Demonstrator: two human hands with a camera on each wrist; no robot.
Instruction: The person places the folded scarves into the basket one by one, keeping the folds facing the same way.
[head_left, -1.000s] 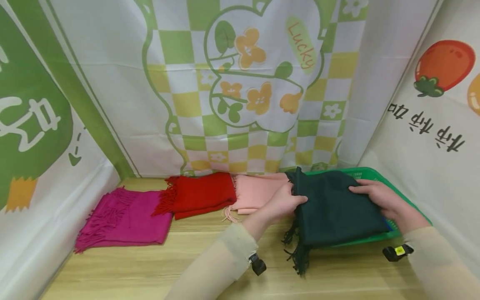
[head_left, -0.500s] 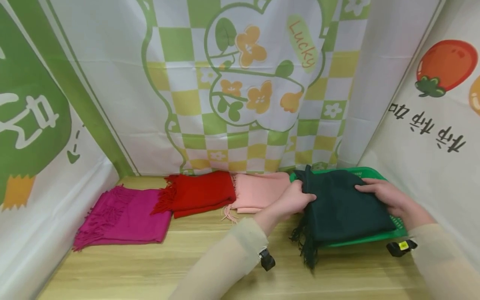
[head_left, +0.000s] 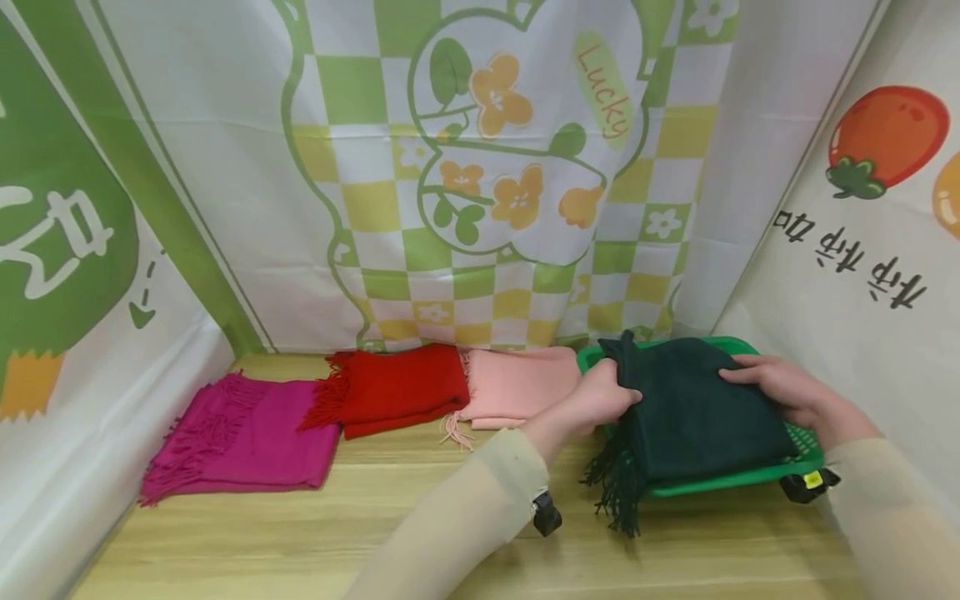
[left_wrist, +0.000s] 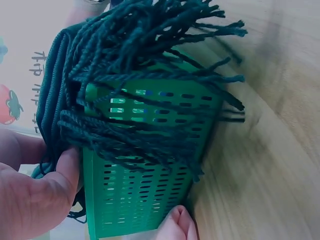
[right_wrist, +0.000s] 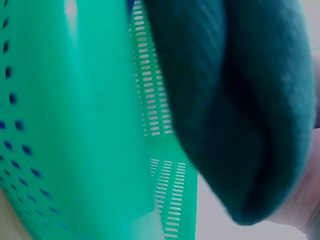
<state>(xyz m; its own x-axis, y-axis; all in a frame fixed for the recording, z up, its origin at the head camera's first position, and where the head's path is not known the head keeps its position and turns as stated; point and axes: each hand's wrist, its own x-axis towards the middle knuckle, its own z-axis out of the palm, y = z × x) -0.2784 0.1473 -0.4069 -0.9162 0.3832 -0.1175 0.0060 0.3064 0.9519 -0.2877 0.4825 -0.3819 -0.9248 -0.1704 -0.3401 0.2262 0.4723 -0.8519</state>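
The dark scarf point(head_left: 693, 412) lies folded over the green basket point(head_left: 806, 442) at the right, long axis near to far, fringe hanging near-left, the left hand point(head_left: 592, 404) pinching its left edge and the right hand point(head_left: 787, 392) gripping its right.

Both arms reach forward — the left hand point(head_left: 592, 400) pinches with curled fingers, the right hand point(head_left: 787, 392) seems to grip too.
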